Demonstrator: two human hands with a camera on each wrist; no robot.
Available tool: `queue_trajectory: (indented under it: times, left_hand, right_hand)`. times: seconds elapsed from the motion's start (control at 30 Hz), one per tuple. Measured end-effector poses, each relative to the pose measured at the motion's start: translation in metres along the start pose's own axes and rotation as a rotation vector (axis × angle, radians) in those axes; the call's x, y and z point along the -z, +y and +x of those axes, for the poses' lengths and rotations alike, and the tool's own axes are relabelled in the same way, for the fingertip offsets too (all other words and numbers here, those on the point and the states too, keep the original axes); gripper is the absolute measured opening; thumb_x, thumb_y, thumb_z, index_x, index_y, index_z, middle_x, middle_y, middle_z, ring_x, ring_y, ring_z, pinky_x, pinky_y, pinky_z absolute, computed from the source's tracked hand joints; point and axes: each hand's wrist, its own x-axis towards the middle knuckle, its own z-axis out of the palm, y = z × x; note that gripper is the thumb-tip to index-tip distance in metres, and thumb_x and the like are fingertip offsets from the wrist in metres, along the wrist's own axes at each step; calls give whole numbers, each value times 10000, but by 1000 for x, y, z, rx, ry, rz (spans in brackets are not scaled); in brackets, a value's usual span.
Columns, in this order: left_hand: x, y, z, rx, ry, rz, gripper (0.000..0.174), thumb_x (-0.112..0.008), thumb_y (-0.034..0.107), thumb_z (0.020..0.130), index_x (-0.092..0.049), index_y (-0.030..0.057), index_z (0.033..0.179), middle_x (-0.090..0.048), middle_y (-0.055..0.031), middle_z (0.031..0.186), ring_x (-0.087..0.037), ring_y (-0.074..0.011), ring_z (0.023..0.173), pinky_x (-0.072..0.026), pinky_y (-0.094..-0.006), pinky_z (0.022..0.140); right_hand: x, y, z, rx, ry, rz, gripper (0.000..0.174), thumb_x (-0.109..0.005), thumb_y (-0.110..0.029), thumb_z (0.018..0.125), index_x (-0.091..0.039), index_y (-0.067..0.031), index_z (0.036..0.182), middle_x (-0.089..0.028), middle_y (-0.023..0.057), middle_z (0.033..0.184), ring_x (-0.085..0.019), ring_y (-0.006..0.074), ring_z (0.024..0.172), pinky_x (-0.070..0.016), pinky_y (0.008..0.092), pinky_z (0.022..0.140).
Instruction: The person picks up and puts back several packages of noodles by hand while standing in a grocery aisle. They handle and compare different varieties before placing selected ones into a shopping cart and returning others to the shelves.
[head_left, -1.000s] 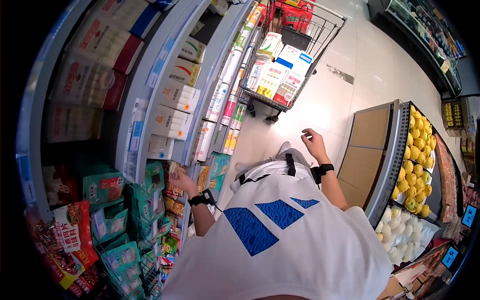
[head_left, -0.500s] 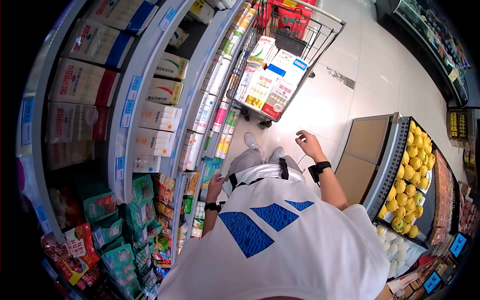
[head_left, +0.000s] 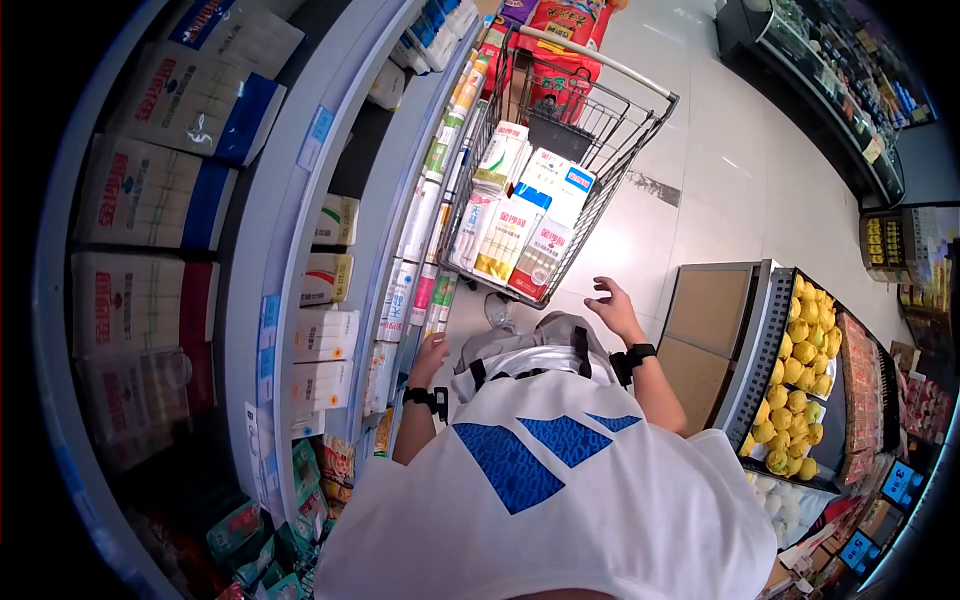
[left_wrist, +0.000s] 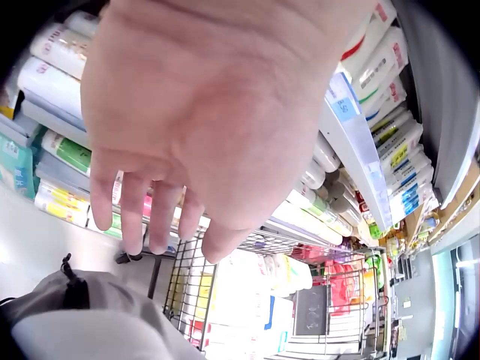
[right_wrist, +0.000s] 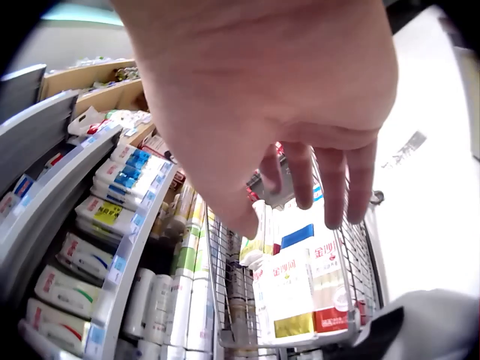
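Observation:
My left hand [head_left: 430,358] hangs beside my left hip, near the shelf edge, with relaxed fingers and nothing in it. My right hand [head_left: 615,310] is held out in front of my right side, loosely bent and holding nothing. In both wrist views the palms are bare: left hand [left_wrist: 195,112], right hand [right_wrist: 277,90]. Just ahead stands a shopping cart [head_left: 592,60] of dark wire. Inside it are several noodle packs: a white one with a yellow base [head_left: 508,240], one with a red base [head_left: 543,258] and a blue-and-white one [head_left: 555,185].
Shelves of noodle packs [head_left: 145,190] run along my left, close to the cart. To my right is a produce stand with a brown side panel [head_left: 710,300] and yellow fruit [head_left: 790,420]. Red bags [head_left: 560,85] lie beyond the cart. Pale floor tiles [head_left: 640,240] lie between cart and stand.
My left hand has drawn back from the green and red packets on the lower shelf to beside my hip. The cart now appears nearer to my body. The right hand stays loosely bent.

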Motion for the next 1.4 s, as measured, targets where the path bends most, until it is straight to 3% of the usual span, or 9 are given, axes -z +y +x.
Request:
queue_trajectory:
  times: [0.23, 0.4, 0.6, 0.77, 0.87, 0.93, 1.0, 1.17, 1.4]
  left_hand:
    - [-10, 26, 16, -107, 122, -41, 463, -672, 295, 949, -555, 69, 1336, -682, -69, 1094, -668, -156, 908, -491, -309, 695]
    - [-42, -11, -10, 96, 304, -171, 428, -666, 288, 946, -584, 87, 1315, -691, -79, 1095, -685, -182, 946, -509, -334, 744]
    - [-135, -28, -74, 294, 593, -421, 404, -642, 276, 959, -585, 106, 1322, -700, -81, 1105, -685, -191, 965, -521, -354, 776]
    - [-216, -27, -113, 441, 461, -316, 378, -592, 247, 991, -578, 103, 1340, -707, -91, 1153, -688, -196, 1011, -533, -364, 804]
    - [-258, -14, -135, 435, 543, -522, 452, -565, 248, 1022, -445, 98, 1431, -698, -120, 1206, -684, -225, 1058, -531, -396, 820]
    - [-282, -11, -139, 465, 602, -561, 507, -551, 251, 1033, -344, 115, 1476, -693, -134, 1213, -685, -234, 1058, -528, -401, 822]
    - [-299, -7, -139, 475, 608, -606, 524, -536, 224, 1038, -300, 99, 1489, -686, -155, 1228, -691, -248, 1052, -532, -400, 821]
    - [-327, 1, -128, 429, 608, -681, 567, -560, 190, 1027, -269, 50, 1493, -709, -165, 1172, -710, -245, 1007, -549, -381, 802]
    - [-368, 7, -128, 436, 807, -761, 786, -596, 147, 1008, -25, 76, 1544, -702, -184, 1154, -715, -235, 942, -562, -371, 780]
  right_hand:
    - [5, -78, 117, -230, -234, 839, 889, -776, -163, 883, -239, -93, 1588, -329, 128, 1603, -494, 248, 1343, -486, 428, 1013]
    - [-44, -82, 268, -293, -280, 696, 1127, -892, -218, 741, -188, -50, 1605, -235, 154, 1652, -476, 311, 1362, -482, 398, 1000]
    - [-161, -46, 447, -293, -424, 633, 989, -897, -200, 721, -337, 67, 1491, -508, 227, 1449, -525, 347, 1307, -448, 463, 1066]
    - [-228, -43, 510, -511, -276, 435, 523, -793, -292, 824, -634, 3, 1226, -645, 94, 956, -578, 213, 763, -467, 318, 676]
    - [-235, -45, 507, -424, -244, 670, 326, -772, -244, 843, -724, 4, 1048, -675, 132, 1012, -647, 211, 818, -523, 356, 698]
    - [-242, -37, 513, -477, -99, 773, 473, -842, -257, 776, -681, 17, 1126, -683, 148, 1023, -656, 242, 827, -538, 387, 755]
    - [-224, -58, 511, -702, 11, 735, 990, -915, -237, 681, -317, 50, 1417, -625, 197, 1139, -634, 291, 915, -546, 422, 791]
    - [-204, -75, 509, -714, -153, 734, 774, -888, -413, 695, -564, 82, 1194, -652, 153, 1015, -667, 282, 805, -567, 448, 709]
    - [-241, -30, 546, -671, -280, 806, 721, -744, -509, 814, -547, 31, 1248, -649, 150, 1068, -678, 335, 864, -569, 471, 777]
